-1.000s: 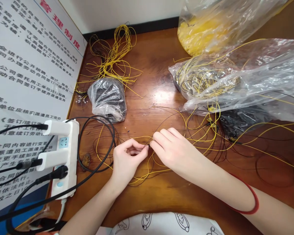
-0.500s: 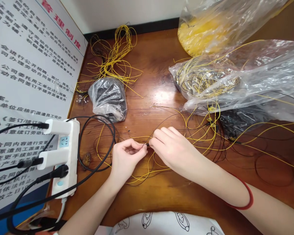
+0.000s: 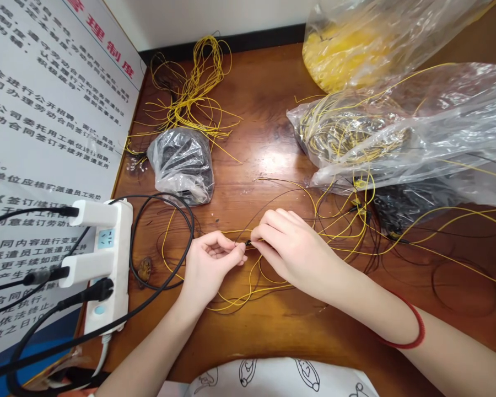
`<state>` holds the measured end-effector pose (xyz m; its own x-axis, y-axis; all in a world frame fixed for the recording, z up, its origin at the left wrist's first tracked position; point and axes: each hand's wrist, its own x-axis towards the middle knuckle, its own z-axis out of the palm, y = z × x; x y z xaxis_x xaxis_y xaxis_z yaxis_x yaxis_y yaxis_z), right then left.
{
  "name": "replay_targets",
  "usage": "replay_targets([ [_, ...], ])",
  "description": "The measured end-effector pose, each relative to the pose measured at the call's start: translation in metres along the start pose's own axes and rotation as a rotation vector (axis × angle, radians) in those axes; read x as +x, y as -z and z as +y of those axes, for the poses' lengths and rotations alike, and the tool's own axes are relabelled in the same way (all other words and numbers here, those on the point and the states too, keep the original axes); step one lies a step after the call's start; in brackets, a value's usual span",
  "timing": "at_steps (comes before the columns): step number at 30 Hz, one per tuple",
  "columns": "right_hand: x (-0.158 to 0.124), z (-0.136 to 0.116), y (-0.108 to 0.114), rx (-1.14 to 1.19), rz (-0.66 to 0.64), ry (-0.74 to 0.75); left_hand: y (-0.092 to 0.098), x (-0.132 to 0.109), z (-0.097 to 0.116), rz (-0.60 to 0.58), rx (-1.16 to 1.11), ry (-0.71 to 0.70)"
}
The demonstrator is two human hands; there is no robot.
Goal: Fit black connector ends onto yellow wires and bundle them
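My left hand [image 3: 215, 262] pinches a thin dark wire between thumb and forefinger at the middle of the table. Close against it, my right hand [image 3: 283, 242] has its fingertips closed on a small black connector [image 3: 248, 242], which sits between the two hands. The connector is tiny, and my fingers cover part of it. Thin yellow wires [image 3: 248, 295] and dark wires lie on the table below and behind my hands. To the right they run to a tangle of yellow wires [image 3: 357, 207] with small dark ends.
A clear bag with black contents [image 3: 184, 165] and a yellow wire bundle [image 3: 206, 71] lie back left. Bags of coiled wire [image 3: 351, 132] and yellow pieces [image 3: 343, 55] fill the right. A white power strip [image 3: 111, 264] with black cables stands left, beside a printed board [image 3: 45, 110].
My left hand has drawn slightly left and down, and a little more of the black connector shows between my hands. The whole view has shifted slightly.
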<state>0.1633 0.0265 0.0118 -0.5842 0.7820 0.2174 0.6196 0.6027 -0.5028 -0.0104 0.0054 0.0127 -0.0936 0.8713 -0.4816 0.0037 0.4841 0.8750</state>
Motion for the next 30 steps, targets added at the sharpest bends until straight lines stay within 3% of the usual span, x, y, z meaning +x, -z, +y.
replay_targets([
  [16, -0.005, -0.009, -0.011, 0.159, 0.11, -0.084, 0.0, 0.001, 0.001, -0.006, 0.017, -0.009],
  [30, -0.004, -0.006, -0.005, 0.26, 0.053, -0.176, -0.001, 0.0, 0.001, 0.011, -0.037, -0.009],
])
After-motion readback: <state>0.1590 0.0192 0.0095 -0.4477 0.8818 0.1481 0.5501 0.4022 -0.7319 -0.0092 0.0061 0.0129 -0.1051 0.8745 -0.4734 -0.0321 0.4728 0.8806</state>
